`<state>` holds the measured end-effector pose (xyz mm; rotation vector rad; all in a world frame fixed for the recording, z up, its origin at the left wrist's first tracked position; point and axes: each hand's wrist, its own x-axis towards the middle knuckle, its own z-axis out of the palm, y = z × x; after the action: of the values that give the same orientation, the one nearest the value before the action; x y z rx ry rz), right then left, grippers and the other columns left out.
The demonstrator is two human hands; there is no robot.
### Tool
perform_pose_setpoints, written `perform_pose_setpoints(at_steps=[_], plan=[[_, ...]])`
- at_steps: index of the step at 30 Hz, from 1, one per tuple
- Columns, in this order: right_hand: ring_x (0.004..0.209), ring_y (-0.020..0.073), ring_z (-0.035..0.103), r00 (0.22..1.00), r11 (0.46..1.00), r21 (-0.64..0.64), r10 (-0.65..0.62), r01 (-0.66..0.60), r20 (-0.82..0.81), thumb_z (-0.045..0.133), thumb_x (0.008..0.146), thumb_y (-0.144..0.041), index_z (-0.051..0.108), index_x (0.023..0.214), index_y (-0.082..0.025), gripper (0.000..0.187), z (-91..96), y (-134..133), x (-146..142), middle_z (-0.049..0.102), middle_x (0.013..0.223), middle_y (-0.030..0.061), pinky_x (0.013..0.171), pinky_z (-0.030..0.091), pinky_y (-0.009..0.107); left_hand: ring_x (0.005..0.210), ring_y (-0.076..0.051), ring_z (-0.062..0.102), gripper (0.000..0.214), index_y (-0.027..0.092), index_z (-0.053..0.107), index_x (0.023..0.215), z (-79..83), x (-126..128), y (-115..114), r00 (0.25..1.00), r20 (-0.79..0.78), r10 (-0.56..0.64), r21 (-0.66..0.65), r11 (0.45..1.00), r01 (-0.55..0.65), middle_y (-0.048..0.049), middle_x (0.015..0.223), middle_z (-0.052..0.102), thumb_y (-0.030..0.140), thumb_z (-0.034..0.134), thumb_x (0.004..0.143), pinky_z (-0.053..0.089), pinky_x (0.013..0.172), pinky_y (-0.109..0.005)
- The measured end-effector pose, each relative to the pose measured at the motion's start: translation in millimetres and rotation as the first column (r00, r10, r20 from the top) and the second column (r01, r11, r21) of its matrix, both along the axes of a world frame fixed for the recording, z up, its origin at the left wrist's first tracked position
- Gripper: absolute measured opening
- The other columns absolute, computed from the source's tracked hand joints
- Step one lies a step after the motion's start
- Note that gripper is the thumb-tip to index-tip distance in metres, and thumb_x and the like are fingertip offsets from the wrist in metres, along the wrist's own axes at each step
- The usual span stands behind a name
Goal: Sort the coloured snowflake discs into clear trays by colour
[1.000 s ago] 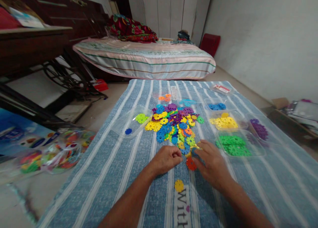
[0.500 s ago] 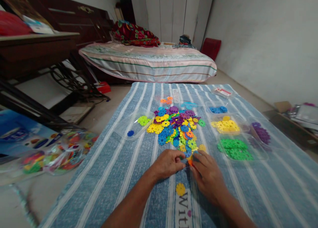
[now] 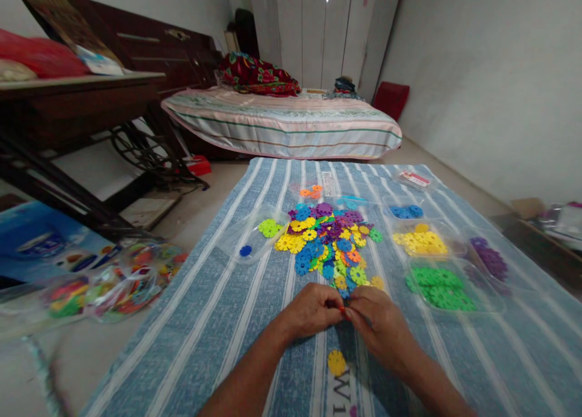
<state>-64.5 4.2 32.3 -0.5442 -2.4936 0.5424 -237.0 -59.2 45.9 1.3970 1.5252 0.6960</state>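
Observation:
My left hand [image 3: 313, 311] and my right hand [image 3: 379, 326] meet fingertip to fingertip over a blue striped cloth [image 3: 218, 320]. Both are closed, pinching small pieces between them; a bit of orange-red [image 3: 344, 311] shows at the fingertips. Just beyond the hands lies a heap of flat, flower-shaped plastic discs [image 3: 330, 244] in mixed colours. A single yellow disc [image 3: 337, 362] lies on the cloth under my wrists.
Clear trays hold sorted discs: green [image 3: 439, 283], yellow [image 3: 421, 242], blue [image 3: 406, 211], purple [image 3: 488, 258], and one at the left [image 3: 252, 238] with lime and blue pieces. Plastic bags of toys [image 3: 104, 283] lie left of the cloth. A bed [image 3: 282, 123] and a dark table [image 3: 77, 102] stand behind.
My hands have come together: the right took the orange-red disc off the cloth and brought it to the left hand's fingertips. The camera tilted slightly up.

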Motion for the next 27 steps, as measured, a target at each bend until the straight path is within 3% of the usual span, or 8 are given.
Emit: perform_pose_setpoints(at_steps=[5, 8, 13, 17, 21, 27], plan=[[0.069, 0.0131, 0.054, 0.989, 0.997, 0.036, 0.068, -0.074, 0.134, 0.045, 0.089, -0.025, 0.058, 0.065, -0.02, 0.028, 20.9, 33.8, -21.4, 0.058, 0.068, 0.0009, 0.065, 0.04, 0.026, 0.053, -0.008, 0.043, 0.023, 0.014, 0.062, 0.087, -7.0, -1.7, 5.2, 0.97, 0.099, 0.222, 0.007, 0.975, -0.224, 0.0055, 0.057, 0.05, 0.031, 0.059, 0.071, 0.032, 0.051, -0.019], [0.068, 0.0136, 0.053, 0.985, 0.988, 0.153, 0.007, -0.033, 0.172, 0.047, 0.088, -0.028, 0.057, 0.061, -0.02, 0.03, 40.6, 68.7, -52.3, 0.059, 0.065, 0.0007, 0.064, 0.037, 0.025, 0.053, -0.009, 0.044, 0.02, 0.015, 0.059, 0.087, -11.0, -4.4, 8.5, 0.92, 0.061, 0.388, 0.034, 0.92, -0.391, 0.0062, 0.056, 0.049, 0.025, 0.056, 0.07, 0.033, 0.053, -0.02], [0.074, 0.018, 0.055, 0.966, 0.912, 0.374, -0.227, 0.168, 0.121, 0.043, 0.089, -0.03, 0.063, 0.066, -0.018, 0.033, 87.5, 137.0, -127.8, 0.062, 0.073, 0.0062, 0.066, 0.036, 0.028, 0.054, -0.009, 0.046, 0.012, 0.018, 0.058, 0.078, -13.0, -11.3, 8.8, 0.872, -0.1, 0.479, 0.122, 0.876, -0.467, 0.006, 0.054, 0.048, 0.028, 0.052, 0.074, 0.034, 0.057, -0.021], [0.085, 0.0225, 0.056, 0.919, 0.846, 0.376, -0.393, 0.378, -0.041, 0.044, 0.088, -0.032, 0.067, 0.085, -0.015, 0.029, 108.7, 161.6, -168.2, 0.065, 0.086, 0.0107, 0.072, 0.038, 0.031, 0.054, -0.009, 0.046, 0.014, 0.019, 0.058, 0.077, -17.1, -16.6, 7.3, 0.852, -0.154, 0.501, 0.171, 0.862, -0.476, 0.0058, 0.056, 0.049, 0.03, 0.05, 0.077, 0.034, 0.057, -0.021], [0.082, 0.0207, 0.057, 0.946, 0.895, 0.335, -0.323, 0.294, 0.031, 0.043, 0.087, -0.031, 0.067, 0.082, -0.018, 0.028, 89.6, 143.4, -161.8, 0.066, 0.085, 0.0087, 0.071, 0.039, 0.03, 0.055, -0.01, 0.047, 0.015, 0.019, 0.058, 0.078, -21.7, -21.8, 7.3, 0.817, -0.19, 0.545, 0.229, 0.833, -0.503, 0.005, 0.057, 0.05, 0.03, 0.048, 0.079, 0.035, 0.058, -0.021], [0.079, 0.0173, 0.058, 0.97, 0.954, 0.207, -0.232, 0.215, 0.065, 0.047, 0.085, -0.028, 0.066, 0.077, -0.022, 0.022, 32.1, 101.0, -96.7, 0.066, 0.078, 0.0037, 0.071, 0.042, 0.027, 0.057, -0.01, 0.05, 0.012, 0.019, 0.058, 0.079, -23.2, -26.5, 9.5, 0.757, -0.203, 0.621, 0.292, 0.776, -0.559, 0.0046, 0.057, 0.053, 0.028, 0.05, 0.078, 0.036, 0.058, -0.02]])
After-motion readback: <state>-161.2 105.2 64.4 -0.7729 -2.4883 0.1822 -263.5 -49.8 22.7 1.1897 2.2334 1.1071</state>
